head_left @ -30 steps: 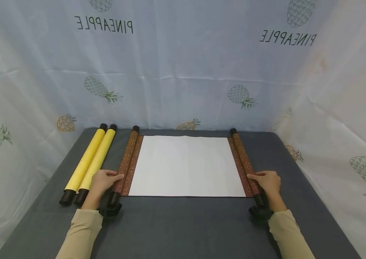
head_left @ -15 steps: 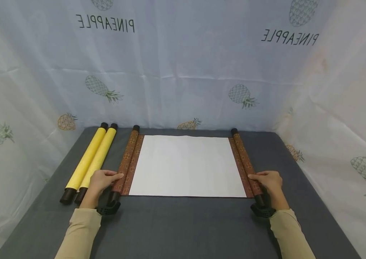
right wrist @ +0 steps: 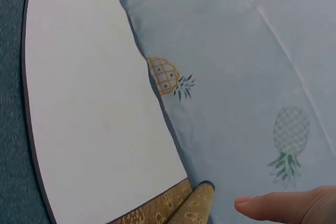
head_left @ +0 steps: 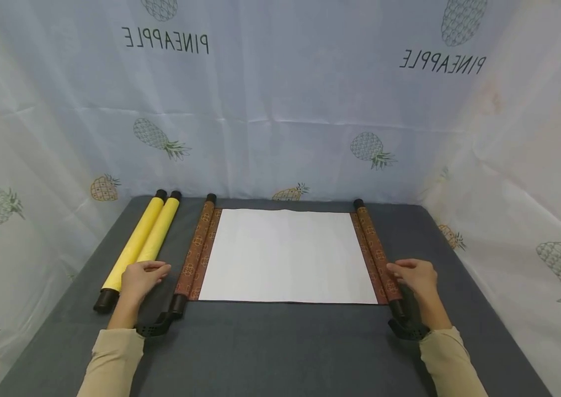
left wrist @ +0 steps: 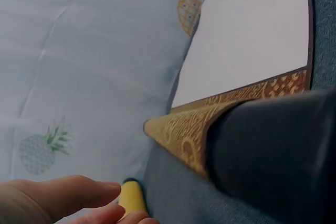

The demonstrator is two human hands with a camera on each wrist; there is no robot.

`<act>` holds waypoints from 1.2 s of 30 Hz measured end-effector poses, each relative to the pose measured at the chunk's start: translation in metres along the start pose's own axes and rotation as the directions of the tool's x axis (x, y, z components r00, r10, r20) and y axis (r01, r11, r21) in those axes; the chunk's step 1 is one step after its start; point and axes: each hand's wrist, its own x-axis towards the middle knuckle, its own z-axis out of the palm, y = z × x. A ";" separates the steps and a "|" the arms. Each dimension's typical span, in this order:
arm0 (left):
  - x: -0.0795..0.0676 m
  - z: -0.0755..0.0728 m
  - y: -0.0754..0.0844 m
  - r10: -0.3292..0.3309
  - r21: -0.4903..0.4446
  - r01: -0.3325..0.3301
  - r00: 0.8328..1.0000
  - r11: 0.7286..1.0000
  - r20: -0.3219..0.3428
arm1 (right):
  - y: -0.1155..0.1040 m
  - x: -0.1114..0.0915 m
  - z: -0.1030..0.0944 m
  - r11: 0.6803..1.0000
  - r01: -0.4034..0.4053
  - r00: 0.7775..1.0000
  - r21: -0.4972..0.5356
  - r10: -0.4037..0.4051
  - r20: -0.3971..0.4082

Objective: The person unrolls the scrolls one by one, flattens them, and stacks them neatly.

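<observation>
A scroll (head_left: 287, 256) lies unrolled, its white sheet flat between two brown patterned rollers with black end caps. My left hand (head_left: 140, 280) is off the left roller (head_left: 194, 253), over the nearer end of the inner yellow roll (head_left: 161, 227), fingers loosely bent with nothing between them. In the left wrist view the roller's black cap (left wrist: 273, 150) looms close, apart from the thumb and fingers. My right hand (head_left: 416, 277) is by the outer side of the right roller (head_left: 375, 251), fingertips right at its edge. The right wrist view shows one finger (right wrist: 283, 205) away from that roller.
Two yellow rolls with black caps lie side by side at the left, the outer one (head_left: 133, 242) nearer the table edge. The dark grey table (head_left: 280, 353) is backed by a pineapple-print curtain (head_left: 280, 99). Each wrist wears a black camera mount (head_left: 155, 326).
My left hand has let go of the left roller and moved left toward the yellow rolls. My right hand has loosened from the right roller and shifted slightly right. The scroll stays spread.
</observation>
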 end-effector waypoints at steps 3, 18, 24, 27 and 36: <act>-0.001 -0.009 -0.003 -0.022 -0.021 0.020 0.997 1.000 -0.079 | -0.009 -0.004 0.004 0.998 0.046 0.997 0.040 -0.049 0.066; 0.001 -0.050 -0.026 0.051 0.199 0.022 0.933 0.980 -0.355 | -0.056 -0.035 0.108 0.955 0.101 0.850 0.278 -0.229 0.475; 0.007 -0.064 -0.034 -0.001 0.303 0.073 0.972 0.950 -0.234 | -0.074 -0.053 0.153 0.940 0.098 0.753 0.328 -0.285 0.593; 0.012 -0.073 -0.040 -0.035 0.345 0.070 0.994 0.936 -0.107 | -0.084 -0.064 0.172 0.936 0.096 0.717 0.339 -0.302 0.628; 0.024 -0.085 -0.062 -0.116 0.231 0.095 0.990 0.968 0.080 | -0.114 -0.096 0.223 0.908 0.049 0.609 0.416 -0.357 0.708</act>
